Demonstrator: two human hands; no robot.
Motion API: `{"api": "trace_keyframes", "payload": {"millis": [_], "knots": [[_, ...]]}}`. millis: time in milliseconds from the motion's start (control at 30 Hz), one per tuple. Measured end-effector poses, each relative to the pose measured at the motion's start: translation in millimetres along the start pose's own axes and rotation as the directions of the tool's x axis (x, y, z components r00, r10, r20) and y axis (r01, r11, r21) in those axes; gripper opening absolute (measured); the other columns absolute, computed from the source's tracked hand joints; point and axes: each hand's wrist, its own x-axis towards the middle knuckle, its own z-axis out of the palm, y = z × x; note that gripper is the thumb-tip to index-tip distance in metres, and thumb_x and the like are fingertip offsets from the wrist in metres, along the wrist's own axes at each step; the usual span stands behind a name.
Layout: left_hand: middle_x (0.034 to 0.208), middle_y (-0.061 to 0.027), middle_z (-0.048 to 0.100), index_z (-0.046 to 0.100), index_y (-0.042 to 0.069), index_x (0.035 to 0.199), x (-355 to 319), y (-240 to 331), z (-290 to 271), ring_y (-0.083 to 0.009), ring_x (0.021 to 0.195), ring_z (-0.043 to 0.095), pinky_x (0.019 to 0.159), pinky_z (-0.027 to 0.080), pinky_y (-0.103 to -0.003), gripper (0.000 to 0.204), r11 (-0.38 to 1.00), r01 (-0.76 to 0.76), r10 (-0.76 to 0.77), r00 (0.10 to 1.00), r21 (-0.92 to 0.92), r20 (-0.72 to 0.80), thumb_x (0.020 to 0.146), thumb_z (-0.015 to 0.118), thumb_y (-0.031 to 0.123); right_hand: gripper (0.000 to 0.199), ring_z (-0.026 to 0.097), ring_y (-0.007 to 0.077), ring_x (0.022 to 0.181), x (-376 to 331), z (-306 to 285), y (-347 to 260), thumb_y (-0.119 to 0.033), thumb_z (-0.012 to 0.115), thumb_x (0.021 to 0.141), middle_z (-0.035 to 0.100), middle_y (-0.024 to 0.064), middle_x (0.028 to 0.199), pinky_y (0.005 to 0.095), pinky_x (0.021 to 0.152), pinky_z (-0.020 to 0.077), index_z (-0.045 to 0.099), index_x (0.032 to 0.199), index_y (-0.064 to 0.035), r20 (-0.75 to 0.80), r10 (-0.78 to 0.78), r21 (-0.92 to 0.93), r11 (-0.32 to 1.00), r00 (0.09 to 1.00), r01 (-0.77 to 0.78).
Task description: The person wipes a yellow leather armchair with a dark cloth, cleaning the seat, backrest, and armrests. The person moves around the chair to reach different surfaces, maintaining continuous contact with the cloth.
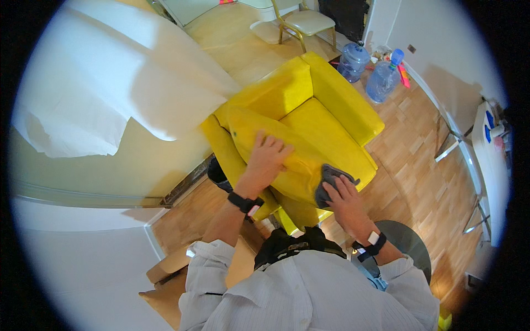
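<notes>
A yellow sofa (337,129) with a smooth, leather-like cover stands in front of me. A loose yellow cushion (298,163) lies tilted across its near left part. My left hand (269,160) grips this cushion, its fingers bent over the upper side. In my right hand (346,201) is a dark grey cloth (329,185), bunched under the fingers and pressed to the cushion's right end. Both wrists wear black bands. My left palm and thumb are partly hidden.
Two large blue water bottles (382,81) stand beyond the sofa. A pale chair (310,22) is at the back. White sheeting (110,71) hangs on the left. Cardboard boxes (171,265) lie near my left, a dark round surface (406,243) near my right, and a white table (488,160) far right.
</notes>
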Motion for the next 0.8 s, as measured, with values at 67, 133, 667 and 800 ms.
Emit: {"api": "trace_keyframes", "payload": {"millis": [67,133,667,800], "knots": [[0.116,-0.0053,0.066,0.071,0.017,0.128,9,12,-1,-0.0303,0.119,0.060,0.113,0.042,-0.052,0.064,0.998,-0.057,0.057,0.998,-0.013,-0.003,0.069,0.096,0.025,0.057,0.051,0.0481,0.147,-11,-5,12,-0.009,0.076,0.096,0.058,0.0256,0.155,0.0552,0.124,0.0441,0.063,0.151,-0.0091,-0.041,0.008,0.034,0.999,0.999,-0.006],[0.110,-0.0048,0.065,0.072,0.016,0.123,16,19,0,-0.0300,0.114,0.060,0.107,0.045,-0.049,0.056,0.994,-0.106,0.105,0.994,-0.023,-0.012,0.072,0.093,0.027,0.057,0.050,0.0483,0.148,-12,-6,20,-0.009,0.078,0.094,0.058,0.0255,0.156,0.0557,0.124,0.0441,0.064,0.150,-0.0088,-0.084,0.052,0.078,0.996,0.995,-0.046],[0.123,-0.0088,0.066,0.069,0.010,0.132,23,65,9,-0.0311,0.121,0.060,0.108,0.044,-0.046,0.061,0.990,-0.136,0.137,0.990,-0.021,0.033,0.077,0.089,0.026,0.070,0.051,0.0500,0.148,-29,17,35,-0.017,0.082,0.095,0.056,0.0304,0.157,0.0552,0.124,0.0438,0.055,0.159,-0.0085,-0.109,0.170,0.002,0.985,0.979,-0.170],[0.133,-0.0098,0.067,0.068,0.017,0.141,20,38,-13,-0.0341,0.134,0.058,0.120,0.040,-0.049,0.075,0.984,-0.180,0.179,0.982,0.010,0.064,0.072,0.095,0.030,0.069,0.051,0.0485,0.148,-46,20,37,-0.016,0.082,0.095,0.055,0.0276,0.158,0.0537,0.125,0.0431,0.055,0.158,-0.0087,-0.144,0.199,0.027,0.980,0.969,-0.197]]}}
